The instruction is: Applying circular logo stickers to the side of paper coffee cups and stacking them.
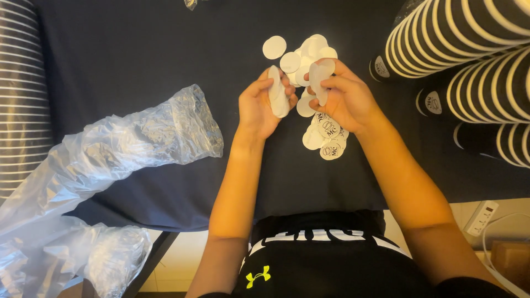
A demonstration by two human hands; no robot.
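Both hands work above a dark table (138, 55). The left hand (264, 105) is curled closed around 1 white round sticker (277, 94), held edge-on between thumb and fingers. The right hand (342, 96) is likewise closed, pinching 1 white round sticker (319, 77) that bends between its fingertips. The 2 hands sit just beside each other, the held stickers apart. Under and beyond them lies a loose pile of white round stickers (306, 55); about 10 show beyond the hands and about 6 near the right wrist, some bearing a dark round print, but overlap prevents an exact count. 1 crumpled clear plastic bag (132, 149) lies at left. 5 rows of nested dark cups with white rims (469, 33) lie at right; 1 further stack (22, 94) stands at the left edge.
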